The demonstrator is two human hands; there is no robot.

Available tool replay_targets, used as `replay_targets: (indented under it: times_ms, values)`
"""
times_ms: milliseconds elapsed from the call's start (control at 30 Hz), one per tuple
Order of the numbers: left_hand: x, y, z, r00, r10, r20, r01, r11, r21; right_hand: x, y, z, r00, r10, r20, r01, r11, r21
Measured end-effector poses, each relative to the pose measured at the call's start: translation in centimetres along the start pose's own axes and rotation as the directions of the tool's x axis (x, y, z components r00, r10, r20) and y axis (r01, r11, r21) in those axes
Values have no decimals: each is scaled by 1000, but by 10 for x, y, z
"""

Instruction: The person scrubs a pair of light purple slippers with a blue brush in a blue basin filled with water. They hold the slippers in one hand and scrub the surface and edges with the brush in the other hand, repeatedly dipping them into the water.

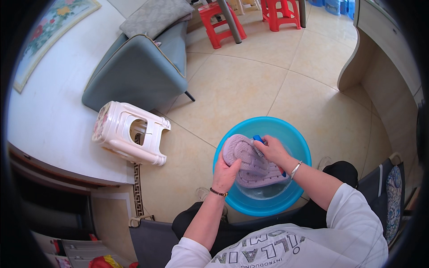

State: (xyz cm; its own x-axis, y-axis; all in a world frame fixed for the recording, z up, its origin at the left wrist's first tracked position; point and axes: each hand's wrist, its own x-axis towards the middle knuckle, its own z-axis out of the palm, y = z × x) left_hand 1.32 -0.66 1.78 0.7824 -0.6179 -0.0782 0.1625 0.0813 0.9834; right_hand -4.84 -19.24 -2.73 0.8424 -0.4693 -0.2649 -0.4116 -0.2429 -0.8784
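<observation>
My left hand (226, 172) grips a pink-purple slipper (239, 152) by its side, sole facing up, over a round blue plastic basin (263, 209). My right hand (273, 150) is closed around a blue-handled scrubbing brush (258, 139), its pale bristles against the slipper's sole edge. A second pink-purple slipper (254, 182) lies below in the basin, partly in shallow, slightly foamy water (264, 192). A small red and blue piece shows under my right wrist; whether it belongs to the brush cannot be told.
A pale pink plastic stool (120, 145) lies on its side at the left, near a blue-grey armchair (134, 73). Red plastic stools (209, 15) and table legs stand farther off. A curved wooden cabinet panel (348, 60) is at the right. My knees flank the basin.
</observation>
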Motion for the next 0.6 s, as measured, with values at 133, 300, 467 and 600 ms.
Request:
replay_targets:
  times_ms: [133, 300, 467, 600]
  values:
    - [3, -5, -10, 1000, -15, -15, 15, 1000, 10, -6, 5, 0, 966, 213, 146, -218, 976, 16]
    - [6, -4, -11, 996, -41, -78, 38, 999, -34, 1, 35, 5, 957, 248, 149, -242, 969, -58]
    - [12, -10, -18, 995, -59, -85, 55, 997, -52, 7, 45, -3, 941, 307, 143, -265, 930, -253]
    - [11, -12, -17, 1000, -30, -8, 31, 997, 68, 7, 22, -1, 996, 86, 22, -82, 988, -129]
